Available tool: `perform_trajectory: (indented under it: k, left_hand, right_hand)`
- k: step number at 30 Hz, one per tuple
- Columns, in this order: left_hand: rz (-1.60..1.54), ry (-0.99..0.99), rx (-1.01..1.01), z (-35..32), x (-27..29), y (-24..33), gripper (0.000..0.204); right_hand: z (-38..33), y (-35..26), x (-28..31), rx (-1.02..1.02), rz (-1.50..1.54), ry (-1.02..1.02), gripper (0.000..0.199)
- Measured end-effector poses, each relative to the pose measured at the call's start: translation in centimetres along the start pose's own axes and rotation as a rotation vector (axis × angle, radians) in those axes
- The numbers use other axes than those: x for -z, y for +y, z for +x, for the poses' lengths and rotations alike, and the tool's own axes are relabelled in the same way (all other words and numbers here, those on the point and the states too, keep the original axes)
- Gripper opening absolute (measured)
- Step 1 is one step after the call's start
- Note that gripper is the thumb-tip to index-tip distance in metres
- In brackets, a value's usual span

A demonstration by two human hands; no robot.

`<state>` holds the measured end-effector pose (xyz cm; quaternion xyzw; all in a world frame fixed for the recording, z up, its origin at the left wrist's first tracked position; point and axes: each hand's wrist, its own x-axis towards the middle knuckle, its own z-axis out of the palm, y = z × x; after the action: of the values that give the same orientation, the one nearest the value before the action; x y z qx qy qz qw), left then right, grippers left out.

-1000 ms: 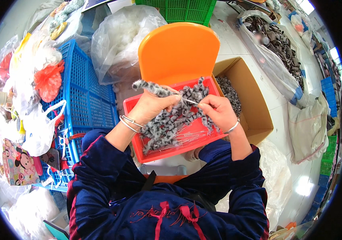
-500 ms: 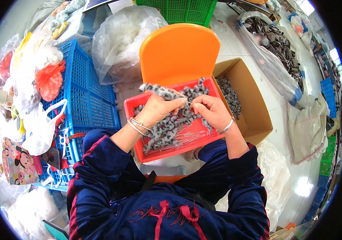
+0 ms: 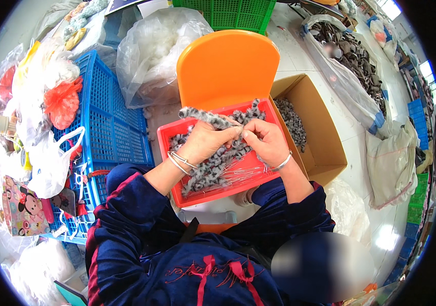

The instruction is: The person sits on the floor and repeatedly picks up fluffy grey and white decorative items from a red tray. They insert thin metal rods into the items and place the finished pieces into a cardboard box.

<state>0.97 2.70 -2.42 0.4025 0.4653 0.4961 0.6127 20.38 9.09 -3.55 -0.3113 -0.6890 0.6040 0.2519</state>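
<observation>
My left hand point(image 3: 208, 143) is closed around a fuzzy grey-and-black striped plush tail point(image 3: 200, 116), whose free end points up and left. At the tail's other end, my right hand point(image 3: 269, 145) pinches with thumb and forefinger right against my left fingertips. Whatever lies between the fingertips is too small to make out now. Both hands are over a red plastic tray point(image 3: 162, 143). More striped plush tails point(image 3: 205, 173) lie heaped inside it, beside a bundle of thin pale wires or sticks point(image 3: 241, 172).
Behind the tray rises an orange chair back point(image 3: 228, 66). An open cardboard box point(image 3: 325, 127) with small grey pieces stands to its right, a blue crate point(image 3: 113, 112) to its left. Farther off are a clear bag of white stuffing point(image 3: 159, 53) and a sack of dark pieces point(image 3: 350, 56).
My right hand has moved left to meet my left fingertips. The thin wire-like piece that showed between them is now hidden. A blurred patch covers part of my right sleeve.
</observation>
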Motion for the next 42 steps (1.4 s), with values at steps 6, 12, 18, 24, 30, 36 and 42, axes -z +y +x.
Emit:
perform_trajectory:
  k: [6, 12, 18, 24, 30, 36, 42]
  left_hand:
    - [0.099, 0.063, -0.039, -0.2, -0.2, -0.7, 0.018]
    - [0.474, 0.161, -0.550, -0.1, -1.5, -2.2, 0.025]
    - [-0.143, 0.100, 0.052, -0.1, -0.9, 0.5, 0.035]
    - [-0.219, 0.079, 0.128, -0.2, -1.0, 0.2, 0.039]
    - [-0.185, 0.094, 0.148, -0.4, -1.3, 0.2, 0.039]
    - [-0.113, 0.091, 0.131, -0.6, -1.5, 0.7, 0.041]
    - [-0.024, 0.059, 0.065, -0.4, -1.3, 0.4, 0.040]
  right_hand:
    - [0.0, -0.8, -1.2, 0.033, -0.179, 0.160, 0.014]
    - [0.5, -0.3, -2.3, 0.088, -0.459, 0.339, 0.014]
    - [0.1, -1.2, 0.1, -0.146, 0.326, 0.059, 0.033]
    - [0.2, -0.7, -1.3, -0.096, 0.398, -0.010, 0.042]
    - [0.3, -0.7, -1.4, -0.091, 0.514, -0.022, 0.037]
    - [0.4, 0.4, -1.3, -0.070, 0.506, -0.002, 0.033]
    - [0.5, 0.6, -1.6, -0.015, 0.470, 0.012, 0.025]
